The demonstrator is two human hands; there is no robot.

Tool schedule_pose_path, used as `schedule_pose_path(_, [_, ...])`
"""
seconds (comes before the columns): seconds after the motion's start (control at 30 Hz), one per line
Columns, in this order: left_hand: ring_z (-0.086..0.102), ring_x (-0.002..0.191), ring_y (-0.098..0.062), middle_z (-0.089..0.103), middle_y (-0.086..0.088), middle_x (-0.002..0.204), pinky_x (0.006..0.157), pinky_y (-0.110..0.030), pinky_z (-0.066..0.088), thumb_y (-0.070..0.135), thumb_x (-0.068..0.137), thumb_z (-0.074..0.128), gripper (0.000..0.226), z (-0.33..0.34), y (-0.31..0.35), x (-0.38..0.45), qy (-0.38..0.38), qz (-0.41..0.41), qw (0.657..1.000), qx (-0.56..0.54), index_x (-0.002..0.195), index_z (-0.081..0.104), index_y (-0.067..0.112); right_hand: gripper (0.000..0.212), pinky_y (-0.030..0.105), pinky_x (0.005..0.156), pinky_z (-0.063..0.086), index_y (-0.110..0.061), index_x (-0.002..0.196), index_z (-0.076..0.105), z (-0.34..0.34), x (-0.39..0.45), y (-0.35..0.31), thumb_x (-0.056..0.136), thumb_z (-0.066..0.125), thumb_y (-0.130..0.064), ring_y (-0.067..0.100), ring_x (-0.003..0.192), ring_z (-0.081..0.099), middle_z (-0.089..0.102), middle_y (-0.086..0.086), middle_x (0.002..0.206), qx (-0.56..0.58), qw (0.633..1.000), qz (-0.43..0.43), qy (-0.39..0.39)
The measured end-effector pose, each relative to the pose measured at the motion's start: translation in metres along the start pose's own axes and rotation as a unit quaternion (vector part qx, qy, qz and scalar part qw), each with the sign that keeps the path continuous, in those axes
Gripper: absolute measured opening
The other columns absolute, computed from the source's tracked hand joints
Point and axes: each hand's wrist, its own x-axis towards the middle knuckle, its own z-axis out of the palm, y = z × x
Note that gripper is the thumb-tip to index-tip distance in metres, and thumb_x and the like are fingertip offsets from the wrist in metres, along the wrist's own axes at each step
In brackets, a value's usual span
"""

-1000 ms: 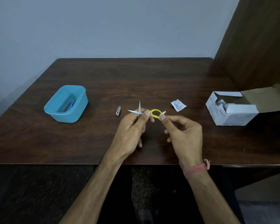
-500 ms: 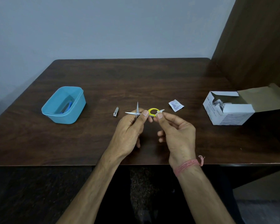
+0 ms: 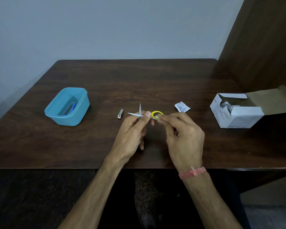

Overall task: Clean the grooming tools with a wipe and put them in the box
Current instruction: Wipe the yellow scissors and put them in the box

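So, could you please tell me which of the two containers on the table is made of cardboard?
The white cardboard box on the right; the blue plastic tub is on the left.

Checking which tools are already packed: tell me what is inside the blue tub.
Inside the blue tub, a blue-handled item lies on the floor against the far wall. Its type is unclear; the near wall hides part of the floor.
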Motion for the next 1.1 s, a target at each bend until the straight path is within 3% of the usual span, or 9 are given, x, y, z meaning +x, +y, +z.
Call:
schedule_pose_path(0.1, [0.029, 0.042, -0.010, 0.030, 0.008, 0.052, 0.044, -0.031, 0.041, 0.042, 0.117, 0.053, 0.045, 0.001, 0.001, 0.000, 0.006, -0.006, 1.000, -0.012, 0.083, 0.072, 0.019, 0.015, 0.033, 0.060, 0.054, -0.029, 0.107, 0.088, -0.003, 0.000, 0.003, 0.098, 0.085, -0.018, -0.007, 0.066, 0.048, 0.072, -0.013, 0.098, -0.014, 1.000, -0.024, 0.003])
schedule_pose_path(0.3, [0.034, 0.045, -0.008, 0.035, 0.012, 0.054, 0.046, -0.033, 0.042, 0.042, 0.117, 0.054, 0.045, 0.002, -0.001, 0.000, 0.010, 0.003, 1.000, 0.014, 0.083, 0.072, 0.020, 0.009, 0.040, 0.058, 0.057, -0.026, 0.100, 0.089, 0.000, -0.003, 0.002, 0.094, 0.091, -0.019, 0.005, 0.065, 0.060, 0.076, -0.012, 0.092, -0.009, 0.999, -0.020, 0.030])
schedule_pose_path(0.53, [0.034, 0.045, -0.009, 0.034, 0.010, 0.055, 0.045, -0.031, 0.041, 0.042, 0.117, 0.054, 0.045, 0.001, 0.000, -0.001, 0.020, -0.001, 1.000, 0.010, 0.086, 0.073, 0.016, 0.033, 0.036, 0.059, 0.058, -0.032, 0.122, 0.085, -0.007, -0.008, -0.001, 0.100, 0.080, -0.008, -0.002, 0.067, 0.048, 0.075, -0.014, 0.104, -0.043, 0.998, -0.038, -0.039])
schedule_pose_path(0.67, [0.035, 0.045, -0.008, 0.034, 0.013, 0.053, 0.045, -0.032, 0.043, 0.043, 0.117, 0.054, 0.044, 0.003, -0.001, -0.002, 0.007, 0.002, 0.999, 0.036, 0.084, 0.073, 0.021, 0.023, 0.042, 0.057, 0.058, -0.031, 0.114, 0.086, -0.016, 0.000, 0.006, 0.099, 0.081, -0.014, 0.014, 0.073, 0.066, 0.077, -0.011, 0.098, -0.088, 0.993, -0.064, -0.035])
schedule_pose_path(0.8, [0.038, 0.044, -0.011, 0.036, 0.014, 0.053, 0.045, -0.033, 0.043, 0.043, 0.117, 0.054, 0.044, 0.003, -0.001, -0.001, 0.011, 0.002, 0.999, 0.046, 0.084, 0.073, 0.019, 0.012, 0.041, 0.058, 0.055, -0.025, 0.107, 0.086, -0.016, 0.008, 0.002, 0.098, 0.084, -0.018, 0.022, 0.084, 0.061, 0.070, -0.006, 0.094, -0.116, 0.986, -0.120, -0.020])
schedule_pose_path(0.93, [0.039, 0.045, -0.015, 0.038, 0.011, 0.055, 0.046, -0.035, 0.042, 0.044, 0.117, 0.054, 0.045, 0.003, -0.001, 0.000, 0.010, -0.003, 0.999, 0.042, 0.083, 0.073, 0.020, 0.014, 0.042, 0.065, 0.056, -0.024, 0.106, 0.084, -0.012, 0.011, -0.002, 0.098, 0.082, -0.013, 0.024, 0.089, 0.061, 0.071, -0.005, 0.097, -0.119, 0.983, -0.137, -0.016])
schedule_pose_path(1.1, [0.038, 0.043, -0.014, 0.037, 0.009, 0.054, 0.046, -0.035, 0.042, 0.042, 0.117, 0.054, 0.045, 0.002, -0.002, 0.000, 0.010, 0.001, 0.999, 0.038, 0.084, 0.073, 0.019, 0.021, 0.039, 0.069, 0.057, -0.022, 0.110, 0.087, -0.007, 0.008, 0.006, 0.103, 0.075, -0.006, 0.024, 0.083, 0.061, 0.078, -0.008, 0.103, -0.121, 0.975, -0.186, 0.006])
